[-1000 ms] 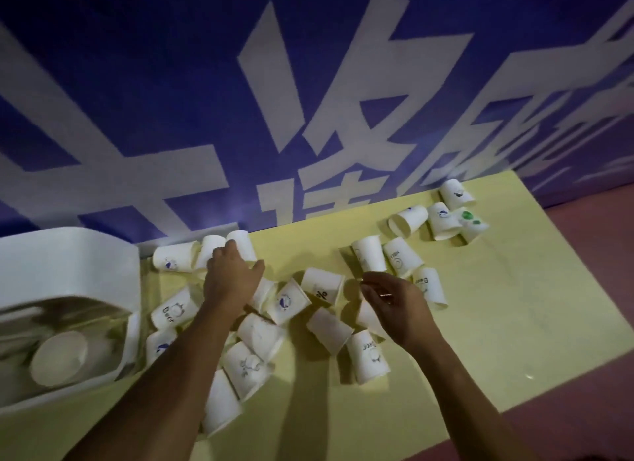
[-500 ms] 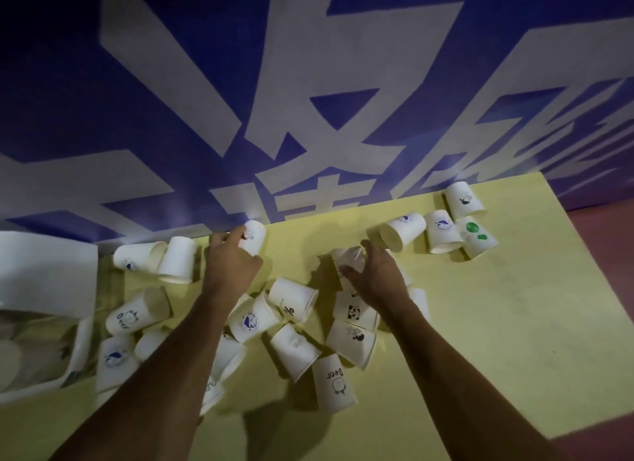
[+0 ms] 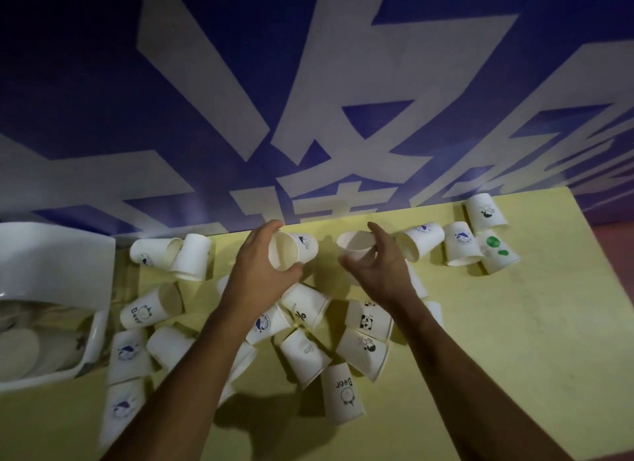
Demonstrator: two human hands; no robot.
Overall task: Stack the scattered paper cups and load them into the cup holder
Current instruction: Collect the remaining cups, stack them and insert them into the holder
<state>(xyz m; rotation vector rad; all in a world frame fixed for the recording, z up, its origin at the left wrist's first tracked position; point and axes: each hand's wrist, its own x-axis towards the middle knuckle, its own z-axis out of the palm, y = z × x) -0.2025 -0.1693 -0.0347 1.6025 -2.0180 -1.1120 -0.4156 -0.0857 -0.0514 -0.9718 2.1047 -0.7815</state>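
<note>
Thin white paper cups [image 3: 303, 357], tapered and smooth-walled, many with small blue or black prints, lie tipped every which way across the matte yellow table [image 3: 549, 340]. The left hand [image 3: 257, 275] curls fingers and thumb round a first cup [image 3: 296, 249] held on its side, mouth toward us. The right hand [image 3: 377, 272] pinches a second cup [image 3: 355, 246] by its wall, mouth tilted up. Half a second ago both hands were down among the pile, only reaching; now each has a cup in its grasp, the two cups near each other but apart. The glossy white plastic cup holder [image 3: 58, 254] sits at the table's left end, just beside the nearest cups. A blue banner [image 3: 103, 100] backs the far edge, and open yellow surface runs from the pile to the right edge.
</note>
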